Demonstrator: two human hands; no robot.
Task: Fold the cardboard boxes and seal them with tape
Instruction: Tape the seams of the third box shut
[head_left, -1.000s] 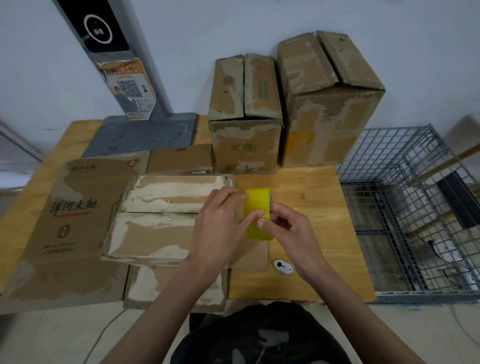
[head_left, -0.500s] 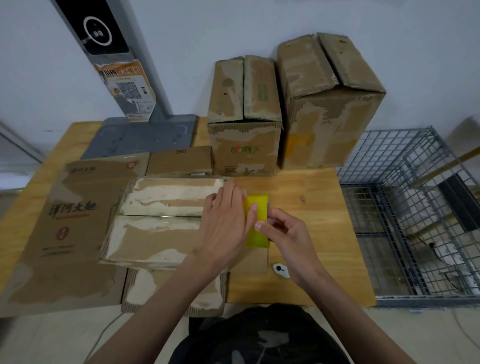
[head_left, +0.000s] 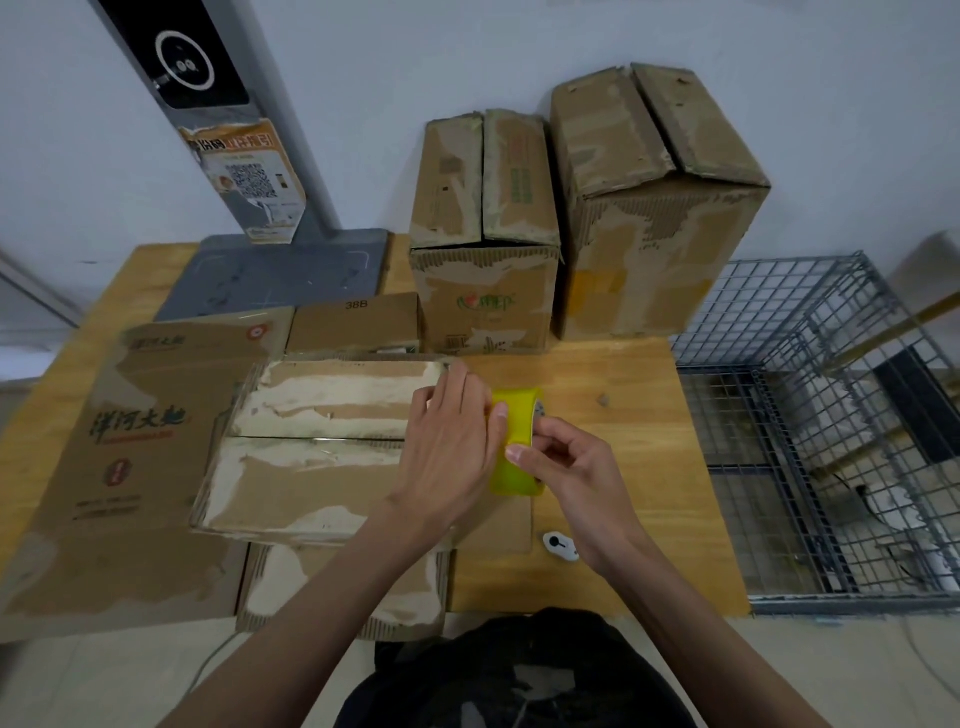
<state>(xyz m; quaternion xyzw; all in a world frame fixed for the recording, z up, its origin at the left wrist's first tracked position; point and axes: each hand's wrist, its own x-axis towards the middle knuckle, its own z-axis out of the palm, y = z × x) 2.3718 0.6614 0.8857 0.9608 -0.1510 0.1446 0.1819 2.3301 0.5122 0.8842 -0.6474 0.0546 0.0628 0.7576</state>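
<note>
Gripping a yellow tape roll (head_left: 514, 441), the right hand (head_left: 571, 480) curls fingers round its near edge. Left hand (head_left: 449, 449) lies flat, fingers straight, on the right end of the folded cardboard box (head_left: 311, 447), thumb touching the roll. Box and roll sit mid-desk (head_left: 608, 395).

Two upright cardboard boxes stand at the back, a smaller one (head_left: 485, 234) and a taller one (head_left: 657, 202). One folded box (head_left: 322, 441) lies in front of them, beside one large flattened printed carton (head_left: 124, 457) and one small flat box marked 38B (head_left: 356, 323). There is one yellow tape roll (head_left: 517, 441), one small white cutter (head_left: 560, 545), one wire cage (head_left: 810, 415) and two hands, left (head_left: 449, 447) and right (head_left: 566, 470).
</note>
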